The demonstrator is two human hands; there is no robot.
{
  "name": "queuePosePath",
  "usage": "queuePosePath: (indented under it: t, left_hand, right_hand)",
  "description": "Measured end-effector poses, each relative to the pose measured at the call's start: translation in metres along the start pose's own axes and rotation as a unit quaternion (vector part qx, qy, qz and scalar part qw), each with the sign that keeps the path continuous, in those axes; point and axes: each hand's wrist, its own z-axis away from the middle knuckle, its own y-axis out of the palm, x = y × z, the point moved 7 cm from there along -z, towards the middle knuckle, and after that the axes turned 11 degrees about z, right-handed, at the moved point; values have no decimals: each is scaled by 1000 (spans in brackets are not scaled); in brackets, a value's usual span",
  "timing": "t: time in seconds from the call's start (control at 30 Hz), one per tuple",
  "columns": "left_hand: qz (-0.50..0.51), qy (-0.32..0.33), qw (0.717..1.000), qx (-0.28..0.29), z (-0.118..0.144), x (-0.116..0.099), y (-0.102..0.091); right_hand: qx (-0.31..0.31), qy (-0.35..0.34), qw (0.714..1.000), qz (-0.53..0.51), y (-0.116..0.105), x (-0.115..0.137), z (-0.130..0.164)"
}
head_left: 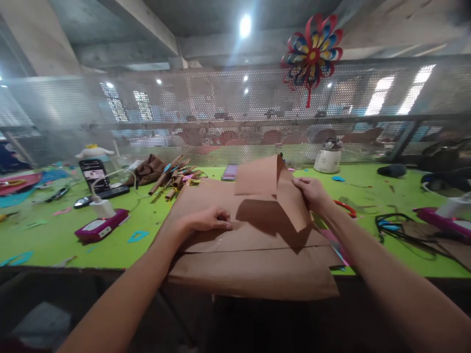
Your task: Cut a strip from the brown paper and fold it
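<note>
A large sheet of brown kraft paper (206, 240) lies in front of me, its near edge hanging over the table edge. Above its right half, a folded piece of brown paper (257, 176) stands raised, bent into a box-like shape and casting a shadow below. My right hand (311, 192) pinches the right side of this folded piece between thumb and fingers. My left hand (212, 219) rests on the flat paper, fingers curled in, apart from the folded piece. Whether the folded piece is joined to the sheet beneath, I cannot tell.
On the left are a propped phone (94, 175), a purple power strip (101, 225) with a charger, and a pile of rolled brown paper (176, 179). A white container (328, 156) stands at the back right. Black cables (393, 225) lie right. A perforated screen (221, 108) borders the table.
</note>
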Motion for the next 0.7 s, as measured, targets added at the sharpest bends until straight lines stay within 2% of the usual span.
queuePosePath:
  t: [0.2,0.37,0.47,0.57,0.7]
  left_hand:
    - [-28,-9,999,-38,1,2,-3]
    - [-4,14,1000,1,2,-3,1]
    - [-6,18,1000,-13,0,0,0]
    - [-18,23,999,-41,-1,-1,-1]
    - [-29,14,997,-67,0,-7,-2]
  right_hand:
    - [18,9,999,34,8,5,9]
    - [14,10,998,57,12,8,14]
    - [19,2,996,85,16,6,15]
    - [24,-42,986,157,21,9,14]
    - [22,-112,952,284,29,14,16]
